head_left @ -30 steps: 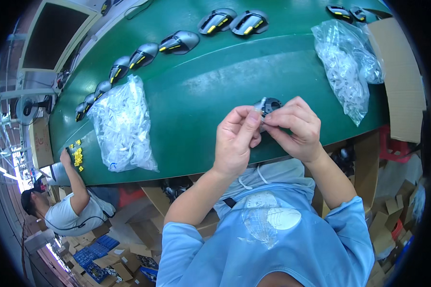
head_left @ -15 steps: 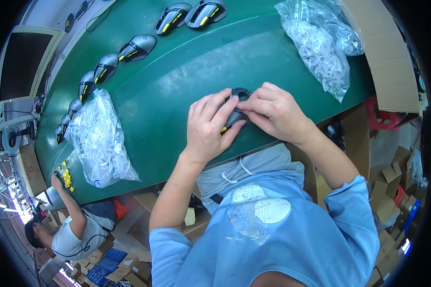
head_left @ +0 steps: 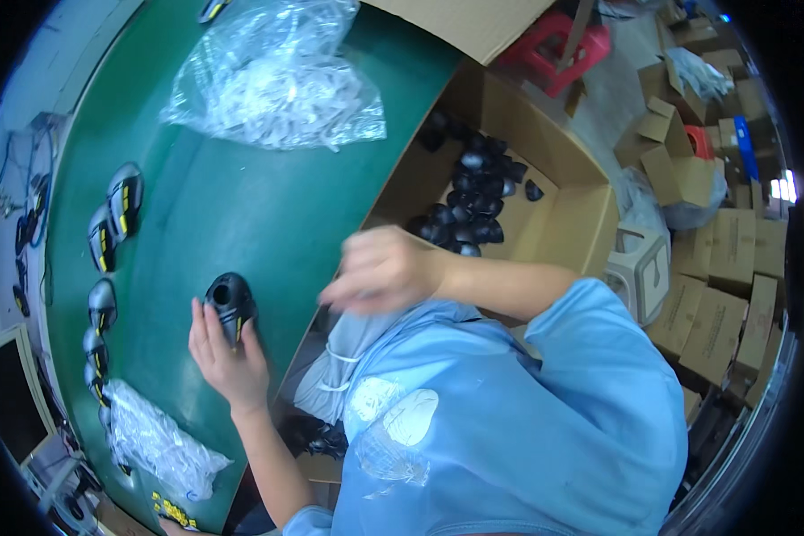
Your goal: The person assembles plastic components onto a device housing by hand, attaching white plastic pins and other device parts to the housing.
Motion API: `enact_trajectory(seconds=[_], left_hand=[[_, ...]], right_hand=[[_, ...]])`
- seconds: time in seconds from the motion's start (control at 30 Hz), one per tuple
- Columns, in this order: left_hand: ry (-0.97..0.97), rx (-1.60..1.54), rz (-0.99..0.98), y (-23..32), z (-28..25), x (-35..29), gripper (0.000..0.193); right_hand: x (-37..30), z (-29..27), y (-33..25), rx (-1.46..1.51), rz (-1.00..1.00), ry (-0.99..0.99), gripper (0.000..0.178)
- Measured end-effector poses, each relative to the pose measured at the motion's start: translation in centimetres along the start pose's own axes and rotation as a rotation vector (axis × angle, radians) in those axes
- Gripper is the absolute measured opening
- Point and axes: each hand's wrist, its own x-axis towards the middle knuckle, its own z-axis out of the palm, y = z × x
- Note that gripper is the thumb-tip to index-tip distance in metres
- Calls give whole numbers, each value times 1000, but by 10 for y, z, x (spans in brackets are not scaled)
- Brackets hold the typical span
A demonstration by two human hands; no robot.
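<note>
A dark computer mouse (head_left: pixel 234 332) with a round opening at its far end rests on the green table. My left hand (head_left: pixel 228 362) grips it, fingers along one side and thumb on the other. My right hand (head_left: pixel 380 275) is off the mouse, raised over the table's near edge beside a cardboard box. Motion blurs its fingers, so I cannot make out whether it holds anything. Inside that open box (head_left: pixel 581 205) lie many rounded black plastic shells (head_left: pixel 473 196).
Finished-looking grey mice (head_left: pixel 125 198) with yellow side buttons line the table's far side. A clear bag of translucent parts (head_left: pixel 286 98) lies beyond the box; another plastic bag (head_left: pixel 163 439) is near small yellow pieces (head_left: pixel 174 509) and another person's hand (head_left: pixel 177 529). A red stool (head_left: pixel 558 54) stands behind.
My right hand has left the mouse and moved right toward the box; my left hand still holds the mouse. The view has turned right, bringing the box of black shells into sight.
</note>
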Motion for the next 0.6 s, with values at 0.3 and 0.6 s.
enact_trajectory(seconds=[0.3, 0.6], left_hand=[[-23, 31, -27, 0, -1, 3, 69], [-44, -113, -103, -1, -7, 3, 68]], right_hand=[[-199, -86, 205, -1067, 806, -223, 41], [-229, -134, 207, -812, 1176, 225, 36]])
